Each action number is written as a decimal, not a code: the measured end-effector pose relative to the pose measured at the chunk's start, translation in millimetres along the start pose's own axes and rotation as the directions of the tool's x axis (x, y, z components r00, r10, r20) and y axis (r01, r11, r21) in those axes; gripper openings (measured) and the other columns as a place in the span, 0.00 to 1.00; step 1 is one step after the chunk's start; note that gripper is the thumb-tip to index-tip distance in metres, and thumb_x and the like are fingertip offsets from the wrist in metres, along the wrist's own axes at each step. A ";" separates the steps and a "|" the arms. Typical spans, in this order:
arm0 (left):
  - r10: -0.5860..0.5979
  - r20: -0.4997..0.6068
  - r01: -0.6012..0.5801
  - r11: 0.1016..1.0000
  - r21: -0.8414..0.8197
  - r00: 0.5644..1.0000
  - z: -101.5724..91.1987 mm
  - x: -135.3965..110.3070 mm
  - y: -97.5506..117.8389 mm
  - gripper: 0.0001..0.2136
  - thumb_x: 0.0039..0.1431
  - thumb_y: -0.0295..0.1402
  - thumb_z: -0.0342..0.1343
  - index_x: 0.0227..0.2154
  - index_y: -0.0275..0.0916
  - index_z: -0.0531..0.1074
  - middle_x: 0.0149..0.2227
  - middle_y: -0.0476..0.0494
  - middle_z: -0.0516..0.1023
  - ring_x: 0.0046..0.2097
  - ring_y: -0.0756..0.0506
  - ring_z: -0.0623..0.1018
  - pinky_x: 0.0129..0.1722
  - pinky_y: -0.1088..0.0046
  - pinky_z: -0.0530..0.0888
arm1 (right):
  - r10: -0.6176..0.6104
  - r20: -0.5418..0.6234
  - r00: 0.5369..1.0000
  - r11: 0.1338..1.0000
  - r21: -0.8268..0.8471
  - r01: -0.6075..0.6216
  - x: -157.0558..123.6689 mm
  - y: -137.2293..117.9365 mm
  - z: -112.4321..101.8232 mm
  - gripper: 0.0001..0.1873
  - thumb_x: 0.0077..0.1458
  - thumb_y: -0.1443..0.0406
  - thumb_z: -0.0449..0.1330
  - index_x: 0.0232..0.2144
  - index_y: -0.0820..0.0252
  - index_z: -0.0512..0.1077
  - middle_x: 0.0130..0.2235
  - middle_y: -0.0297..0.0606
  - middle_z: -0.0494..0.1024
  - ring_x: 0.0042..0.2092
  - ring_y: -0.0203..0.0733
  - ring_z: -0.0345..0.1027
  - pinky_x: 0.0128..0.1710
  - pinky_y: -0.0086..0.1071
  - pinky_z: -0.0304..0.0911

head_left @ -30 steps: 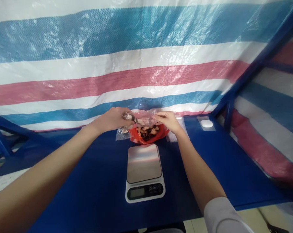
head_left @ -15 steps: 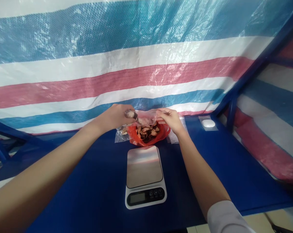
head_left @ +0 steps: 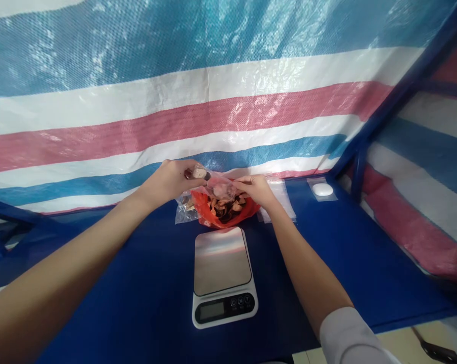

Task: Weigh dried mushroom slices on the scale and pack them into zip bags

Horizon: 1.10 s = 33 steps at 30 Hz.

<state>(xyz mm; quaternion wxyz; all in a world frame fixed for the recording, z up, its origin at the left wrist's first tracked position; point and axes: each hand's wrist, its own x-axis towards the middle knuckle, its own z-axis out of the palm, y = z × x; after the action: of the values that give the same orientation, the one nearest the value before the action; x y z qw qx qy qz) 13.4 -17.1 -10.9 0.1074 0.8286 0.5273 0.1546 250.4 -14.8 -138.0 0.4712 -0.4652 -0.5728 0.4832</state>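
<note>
Between my hands a clear plastic bag (head_left: 220,185) is stretched above an open red plastic bag (head_left: 209,216). My left hand (head_left: 175,178) is closed on the clear bag's left end, where some pale and dark dried slices (head_left: 198,173) show by the fingers. With its fingertips pinched, my right hand (head_left: 256,189) grips the right side of the clear bag. Inside the red bag lie brown and dark dried slices (head_left: 230,207), partly covered by the clear bag. Just in front of the red bag stands a white kitchen scale (head_left: 223,263) with nothing on its plate.
Flat clear bags (head_left: 279,199) lie right of the red bag, and another clear bag (head_left: 185,210) with pale pieces lies left of it. A white oval object (head_left: 322,189) rests on a clear packet at the right. A striped tarp (head_left: 156,116) hangs behind the blue table (head_left: 137,283).
The clear bag has come slightly lower over the red bag, its left end tilted higher. My right hand has shifted a little left and down. The whole view has moved slightly.
</note>
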 end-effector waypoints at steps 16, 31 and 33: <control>0.171 -0.018 -0.171 0.985 0.005 0.985 1.3 6.5 -6.4 0.21 0.65 0.49 0.49 0.42 0.41 0.82 0.45 0.41 0.84 0.44 0.39 0.82 0.46 0.66 0.74 | -0.012 -0.008 1.000 0.989 -0.147 0.011 -2.4 0.3 3.6 0.08 0.55 0.61 0.65 0.31 0.57 0.83 0.30 0.36 0.84 0.32 0.43 0.77 0.31 0.32 0.72; 0.074 -0.062 -0.075 0.997 -0.016 0.995 3.2 1.9 -3.1 0.21 0.58 0.51 0.58 0.43 0.40 0.82 0.40 0.43 0.85 0.38 0.43 0.81 0.42 0.69 0.76 | 0.091 -0.018 0.996 0.992 -0.083 -0.092 3.4 14.2 -6.4 0.07 0.53 0.66 0.62 0.28 0.60 0.81 0.26 0.34 0.81 0.29 0.42 0.78 0.31 0.31 0.75; 0.086 -0.034 -0.086 0.996 -0.006 0.996 2.4 -2.6 -9.6 0.23 0.57 0.53 0.58 0.44 0.41 0.82 0.40 0.42 0.85 0.38 0.42 0.82 0.41 0.68 0.76 | 0.103 -0.016 0.995 0.991 -0.088 -0.104 2.2 12.6 -6.2 0.08 0.54 0.66 0.61 0.28 0.60 0.81 0.26 0.35 0.81 0.29 0.42 0.78 0.30 0.31 0.76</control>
<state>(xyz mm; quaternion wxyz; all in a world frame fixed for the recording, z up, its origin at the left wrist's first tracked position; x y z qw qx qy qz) 5.2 -15.5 -16.7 0.0950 0.8474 0.4922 0.1748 257.3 -10.6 -149.7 0.4277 -0.5176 -0.5660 0.4783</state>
